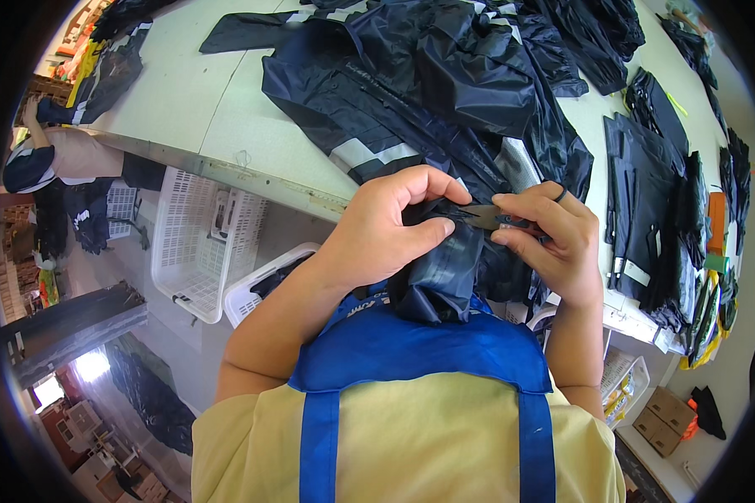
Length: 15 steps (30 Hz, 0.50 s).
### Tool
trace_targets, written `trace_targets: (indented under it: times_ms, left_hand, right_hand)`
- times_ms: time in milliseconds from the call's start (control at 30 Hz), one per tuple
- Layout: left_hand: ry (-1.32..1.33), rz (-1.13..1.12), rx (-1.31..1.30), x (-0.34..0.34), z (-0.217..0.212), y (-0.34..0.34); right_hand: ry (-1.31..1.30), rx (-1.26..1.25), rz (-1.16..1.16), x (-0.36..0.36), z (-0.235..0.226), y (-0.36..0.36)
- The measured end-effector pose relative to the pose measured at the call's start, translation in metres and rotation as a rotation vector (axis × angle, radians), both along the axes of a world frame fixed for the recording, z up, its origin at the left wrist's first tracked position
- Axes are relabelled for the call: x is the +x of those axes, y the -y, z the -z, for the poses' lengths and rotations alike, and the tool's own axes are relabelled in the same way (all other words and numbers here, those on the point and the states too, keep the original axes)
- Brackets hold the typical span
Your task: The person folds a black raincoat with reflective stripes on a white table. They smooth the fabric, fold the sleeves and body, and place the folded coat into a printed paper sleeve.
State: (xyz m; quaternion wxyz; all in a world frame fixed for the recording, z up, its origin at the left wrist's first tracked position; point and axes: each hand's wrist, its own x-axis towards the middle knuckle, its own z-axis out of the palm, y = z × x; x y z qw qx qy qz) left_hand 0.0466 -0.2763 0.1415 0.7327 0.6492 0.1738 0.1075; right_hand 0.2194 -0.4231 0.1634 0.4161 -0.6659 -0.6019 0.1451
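Cannot see most of the dark handles of the small grey metal snips (482, 216), covered by the right hand (558, 239); cannot tell contact from a gap between blades and glossy black fabric (445, 272), partly hidden behind the left hand (386, 225). Lose the heaped black garments (478, 80) past the far edge. Cannot identify the dark contents of the white plastic basket (236, 300) at left, half-hidden by the left forearm (285, 302). Cannot make out the hold of the far-left co-worker's hand (32, 109), too small.
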Motion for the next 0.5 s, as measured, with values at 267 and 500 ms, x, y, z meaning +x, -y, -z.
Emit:
trace_targets:
  times_ms: [267, 500]
  left_hand:
    - [-0.012, 0.012, -0.017, 0.002, 0.001, -0.001]
    - [0.012, -0.010, -0.092, 0.003, 0.003, -0.004]
  right_hand:
    - [0.053, 0.035, -0.021, 0.000, 0.004, -0.005]
    - [-0.072, 0.054, 0.091, 0.012, 0.008, 0.000]
